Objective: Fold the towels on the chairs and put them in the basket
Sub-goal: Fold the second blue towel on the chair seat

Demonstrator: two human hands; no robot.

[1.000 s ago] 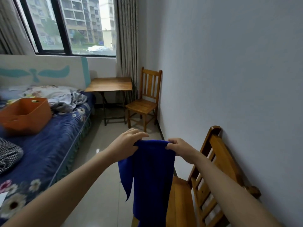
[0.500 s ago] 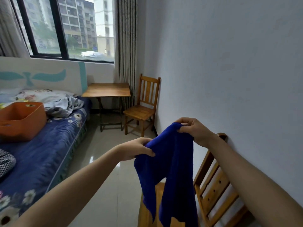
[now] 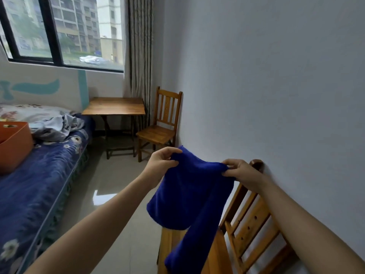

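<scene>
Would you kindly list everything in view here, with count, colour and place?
towel: 1, blue, held up at centre
near chair: 1, brown wood, lower right by the wall
window: 1, black frame, upper left
curtain: 1, grey-beige, right of the window
table: 1, brown wood, below the window
far chair: 1, brown wood, right of the table
bed: 1, blue flowered cover, left
basket: 1, orange, on the bed, left edge
bedding: 1 heap, pale grey, on the bed beside the basket
left hand: pinches the towel's top edge
right hand: pinches the towel's top edge
</scene>
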